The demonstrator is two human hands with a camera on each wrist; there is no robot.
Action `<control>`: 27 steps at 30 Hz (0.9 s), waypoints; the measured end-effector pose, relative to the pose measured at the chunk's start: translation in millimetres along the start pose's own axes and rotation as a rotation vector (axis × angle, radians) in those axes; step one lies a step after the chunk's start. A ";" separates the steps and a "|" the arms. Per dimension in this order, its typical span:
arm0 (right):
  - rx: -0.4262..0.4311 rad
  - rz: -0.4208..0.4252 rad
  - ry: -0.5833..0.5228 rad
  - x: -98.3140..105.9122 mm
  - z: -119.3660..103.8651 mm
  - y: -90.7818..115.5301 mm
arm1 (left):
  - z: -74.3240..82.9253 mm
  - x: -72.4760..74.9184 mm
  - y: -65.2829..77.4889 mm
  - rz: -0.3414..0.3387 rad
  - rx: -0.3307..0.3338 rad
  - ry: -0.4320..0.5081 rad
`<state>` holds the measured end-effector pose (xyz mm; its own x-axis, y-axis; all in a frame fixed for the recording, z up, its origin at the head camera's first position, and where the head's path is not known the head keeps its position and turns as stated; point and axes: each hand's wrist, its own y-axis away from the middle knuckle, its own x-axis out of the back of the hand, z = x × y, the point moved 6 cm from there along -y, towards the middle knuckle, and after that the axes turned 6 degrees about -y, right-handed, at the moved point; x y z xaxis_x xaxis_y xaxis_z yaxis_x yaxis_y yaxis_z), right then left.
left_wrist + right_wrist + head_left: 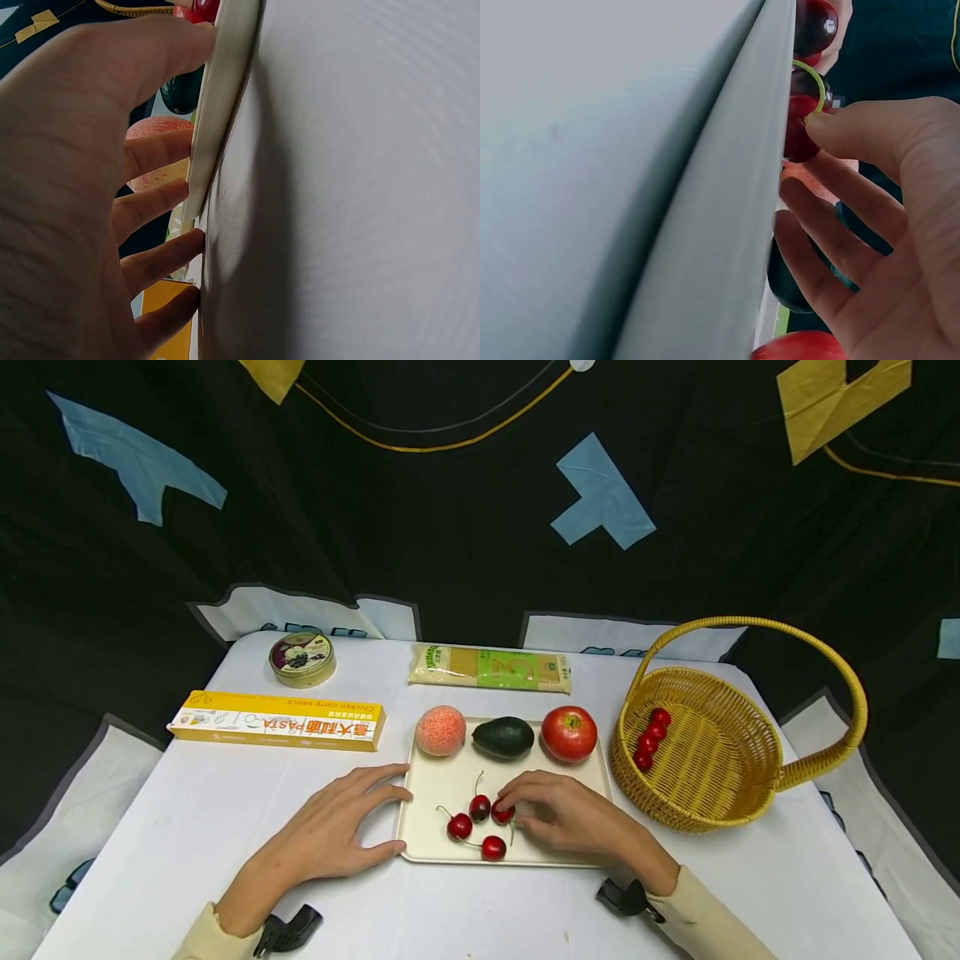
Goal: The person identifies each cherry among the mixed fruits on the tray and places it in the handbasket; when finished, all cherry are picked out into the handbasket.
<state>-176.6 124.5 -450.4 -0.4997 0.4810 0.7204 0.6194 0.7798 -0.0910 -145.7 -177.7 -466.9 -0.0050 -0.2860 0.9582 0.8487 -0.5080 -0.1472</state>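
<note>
My right hand pinches a dark red cherry between thumb and index finger, low over the right part of a cream tray. The other fingers reach out loosely in the right wrist view. Beside that cherry lie three more: one cherry with an upright stem, another to its left, and a third nearest the front rim. Against the tray's left edge, my left hand rests with fingers spread; its thumb touches the rim in the left wrist view.
Along the tray's back sit a peach, an avocado and a large red fruit. A wicker basket at right holds several small red fruits. Behind are a noodle packet, pasta box and round tin.
</note>
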 end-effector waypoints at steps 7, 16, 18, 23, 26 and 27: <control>0.005 0.001 0.034 -1.0 1.7 -0.3 | -0.4 0.0 -0.7 0.006 -0.004 -0.005; -0.025 0.002 -0.006 -1.9 4.7 -1.8 | -0.2 0.4 0.1 0.009 -0.004 0.001; -0.030 0.004 -0.006 -0.8 5.2 -1.7 | -0.4 0.3 -0.1 0.008 -0.003 0.002; -0.012 0.035 0.006 5.7 3.9 0.7 | -0.9 -1.0 -0.3 0.003 -0.001 -0.002; 0.021 0.066 0.013 12.9 1.8 2.8 | -0.9 -1.4 -0.1 0.002 -0.002 -0.003; 0.032 0.076 0.018 15.6 1.2 3.5 | -0.9 -1.4 0.0 0.003 -0.002 -0.003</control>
<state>-182.9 135.1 -440.4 -0.4412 0.5321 0.7226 0.6355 0.7538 -0.1671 -146.2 -178.0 -468.5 -0.0012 -0.2853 0.9584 0.8476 -0.5089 -0.1504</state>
